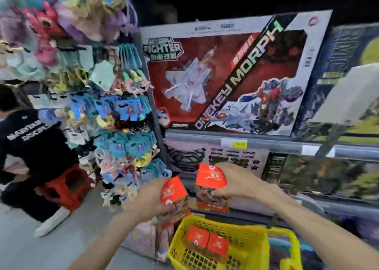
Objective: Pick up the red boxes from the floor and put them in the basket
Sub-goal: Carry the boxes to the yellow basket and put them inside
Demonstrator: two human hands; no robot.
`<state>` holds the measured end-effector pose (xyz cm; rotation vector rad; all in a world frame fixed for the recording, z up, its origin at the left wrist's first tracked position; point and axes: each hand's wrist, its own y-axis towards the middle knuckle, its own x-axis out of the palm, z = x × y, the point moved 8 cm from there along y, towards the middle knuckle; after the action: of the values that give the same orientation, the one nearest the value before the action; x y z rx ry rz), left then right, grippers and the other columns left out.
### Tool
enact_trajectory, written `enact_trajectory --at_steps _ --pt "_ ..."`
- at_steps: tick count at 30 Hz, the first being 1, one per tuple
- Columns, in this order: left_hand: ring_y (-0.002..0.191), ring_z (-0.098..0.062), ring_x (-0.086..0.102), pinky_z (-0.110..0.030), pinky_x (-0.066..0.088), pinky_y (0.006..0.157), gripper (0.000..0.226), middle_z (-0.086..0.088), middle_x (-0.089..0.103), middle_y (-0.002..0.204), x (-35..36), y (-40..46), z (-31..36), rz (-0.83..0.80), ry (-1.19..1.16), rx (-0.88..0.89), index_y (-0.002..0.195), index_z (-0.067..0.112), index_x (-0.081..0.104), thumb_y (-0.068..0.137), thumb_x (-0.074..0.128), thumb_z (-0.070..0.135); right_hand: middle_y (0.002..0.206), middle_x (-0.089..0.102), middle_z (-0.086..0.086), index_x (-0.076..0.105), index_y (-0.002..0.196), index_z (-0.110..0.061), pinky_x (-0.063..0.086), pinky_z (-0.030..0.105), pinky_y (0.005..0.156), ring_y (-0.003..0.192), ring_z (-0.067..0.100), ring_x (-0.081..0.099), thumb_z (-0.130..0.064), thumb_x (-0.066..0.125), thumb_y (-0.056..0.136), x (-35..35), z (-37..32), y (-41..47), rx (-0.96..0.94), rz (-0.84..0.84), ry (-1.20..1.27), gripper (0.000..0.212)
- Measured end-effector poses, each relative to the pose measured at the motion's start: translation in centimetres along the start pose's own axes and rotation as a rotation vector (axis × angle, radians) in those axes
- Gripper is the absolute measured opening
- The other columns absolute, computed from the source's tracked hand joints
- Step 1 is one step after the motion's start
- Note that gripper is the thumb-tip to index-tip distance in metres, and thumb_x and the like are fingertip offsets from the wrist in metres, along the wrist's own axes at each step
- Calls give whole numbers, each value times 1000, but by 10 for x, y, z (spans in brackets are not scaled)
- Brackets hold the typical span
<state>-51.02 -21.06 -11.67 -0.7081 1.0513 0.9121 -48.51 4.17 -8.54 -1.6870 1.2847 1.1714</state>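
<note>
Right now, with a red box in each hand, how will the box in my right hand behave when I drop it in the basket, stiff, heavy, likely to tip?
The red box probably stays stiff: its edges look straight under the right hand. It seems light, held by fingertips alone. It is taller than wide, so it may tip onto the boxes already in the basket.

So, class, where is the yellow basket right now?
In the head view, the yellow basket sits bottom centre-right, below both hands, with two red boxes already inside.
</note>
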Motion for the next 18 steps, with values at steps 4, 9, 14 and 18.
enact_trajectory --at_steps 4,9,14,18 --pt "121 -18 48 -23 36 94 89 2 48 136 23 56 10 -105 -59 198 146 23 34 73 77 49 126 59 -1 46 134 -27 47 33 90 115 20 57 -69 71 64 8 41 -18 259 29 -6 86" --pt "125 -17 48 -30 40 100 95 4 48 137 78 96 16 -228 -61 334 146 27 32 67 77 54 132 56 0 42 140 -25 47 35 95 119 20 54 -70 73 66 33 75 -60 507 44 26 92" --pt "129 -16 45 -33 38 100 96 6 44 141 148 110 1 -325 -42 355 148 32 26 68 73 57 130 55 1 38 139 -28 47 38 96 120 22 53 -83 61 60 109 107 -82 673 -71 62 99" --pt "132 -16 42 -39 34 103 94 9 39 147 198 106 -28 -331 -21 317 149 34 25 66 56 67 132 53 3 37 140 -21 38 38 99 124 24 50 -94 45 53 181 121 -78 686 -115 76 114"
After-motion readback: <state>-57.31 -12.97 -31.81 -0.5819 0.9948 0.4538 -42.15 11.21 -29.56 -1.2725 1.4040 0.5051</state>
